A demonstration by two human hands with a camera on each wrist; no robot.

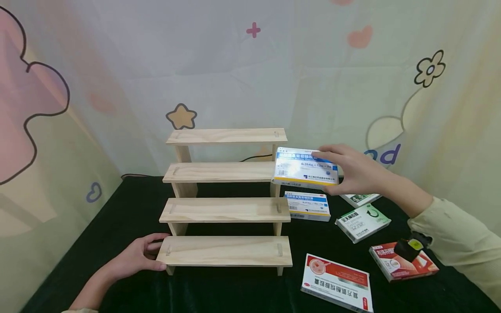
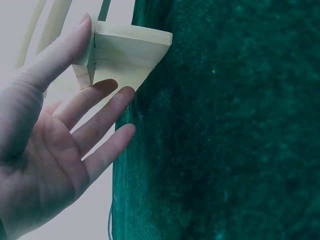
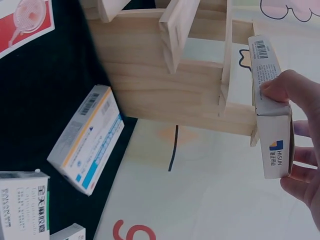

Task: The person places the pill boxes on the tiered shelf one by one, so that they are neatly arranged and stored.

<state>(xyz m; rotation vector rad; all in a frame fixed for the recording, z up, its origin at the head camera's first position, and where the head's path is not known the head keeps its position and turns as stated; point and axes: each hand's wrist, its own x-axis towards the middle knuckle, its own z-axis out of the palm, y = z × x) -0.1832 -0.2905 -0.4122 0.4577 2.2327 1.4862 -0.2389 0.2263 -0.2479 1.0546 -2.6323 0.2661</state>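
Note:
My right hand (image 1: 358, 171) grips a white-and-blue medicine box (image 1: 304, 167) with a yellow stripe, thumb on one side and fingers on the other. It is held in the air by the right end of the second-highest shelf of a four-step wooden display stand (image 1: 225, 252). In the right wrist view the box's printed side (image 3: 272, 95) faces the camera. At the left end of the lowest step, my left hand (image 1: 135, 256) holds the plank between thumb and index finger; its other fingers (image 2: 102, 120) extend loosely. A similar blue-and-white box (image 1: 308, 204) lies beside the stand, beneath the held one.
On the dark green cloth (image 1: 129, 208), right of the stand, lie a green-and-white box (image 1: 364, 221), another partly hidden box (image 1: 360, 199), a red box (image 1: 403, 263) and a red-and-white box (image 1: 336, 282). A small black object (image 1: 411, 248) shows over the red box. A printed curtain (image 1: 235, 78) hangs behind.

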